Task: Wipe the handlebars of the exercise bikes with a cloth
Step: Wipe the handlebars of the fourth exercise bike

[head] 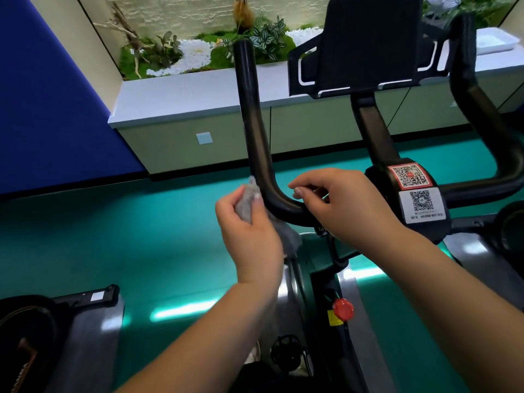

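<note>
A black exercise bike stands in front of me. Its left handlebar (253,123) rises from a bend at mid-frame; the right handlebar (479,103) curves up at the right edge. My left hand (249,231) grips a grey cloth (247,201) and holds it against the outer side of the left bar's bend. A loose end of the cloth hangs below the bar. My right hand (343,205) sits on the horizontal part of the bar just right of the bend, fingers curled over it. Whether they hold the bar or only rest on it I cannot tell.
A black tablet holder (365,46) stands between the bars, with QR stickers (416,191) on the stem below. A red knob (343,309) sits on the frame. Another bike (42,330) is at lower left. A white ledge (184,95) with plants runs behind, above green floor.
</note>
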Demonstrator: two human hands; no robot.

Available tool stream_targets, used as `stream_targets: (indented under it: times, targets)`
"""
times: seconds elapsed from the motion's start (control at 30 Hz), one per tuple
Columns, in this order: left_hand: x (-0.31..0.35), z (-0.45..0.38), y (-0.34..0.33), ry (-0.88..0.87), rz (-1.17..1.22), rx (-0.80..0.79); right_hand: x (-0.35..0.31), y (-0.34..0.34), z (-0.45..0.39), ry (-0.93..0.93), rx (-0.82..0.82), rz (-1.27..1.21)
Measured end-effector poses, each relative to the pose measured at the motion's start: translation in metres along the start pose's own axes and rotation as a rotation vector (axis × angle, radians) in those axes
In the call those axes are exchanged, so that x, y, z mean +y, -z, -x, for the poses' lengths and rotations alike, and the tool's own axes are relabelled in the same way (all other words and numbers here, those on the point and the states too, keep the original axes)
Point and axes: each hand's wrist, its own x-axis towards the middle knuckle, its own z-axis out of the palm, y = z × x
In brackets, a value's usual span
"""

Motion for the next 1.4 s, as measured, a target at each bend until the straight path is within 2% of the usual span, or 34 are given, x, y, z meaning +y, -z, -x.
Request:
stream_targets:
  times: [0.1,0.37,0.47,0.6,0.8,1.03,1.23,1.4]
  targets:
    - [0.005,-0.029,-0.012,-0.030,-0.001,0.031,-0.001,0.001,0.000,-0.008,0.004,0.001]
    - [-0.006,-0.003,-0.005,-0.221,-0.034,-0.064,-0.003,0.001,-0.003,-0.042,-0.035,0.017]
    - [0.003,-0.041,-0.017,-0.162,-0.068,-0.064,-0.003,0.002,-0.005,-0.054,-0.042,0.035]
    - [0.007,-0.074,-0.026,-0.096,-0.056,-0.153,-0.004,0.001,-0.008,-0.067,-0.050,0.036]
    - [-0.001,-0.047,-0.007,-0.183,0.039,-0.238,-0.010,-0.005,-0.035,-0.079,-0.074,-0.192]
    - [0.014,-0.117,-0.040,-0.058,-0.010,-0.249,-0.016,-0.017,-0.067,-0.118,-0.094,-0.361]
    - [0.003,-0.078,-0.012,-0.139,0.017,-0.302,-0.011,-0.017,-0.073,-0.208,-0.116,-0.557]
    - [0.015,-0.134,-0.045,-0.139,-0.105,-0.277,-0.014,-0.016,-0.072,-0.232,-0.100,-0.595]
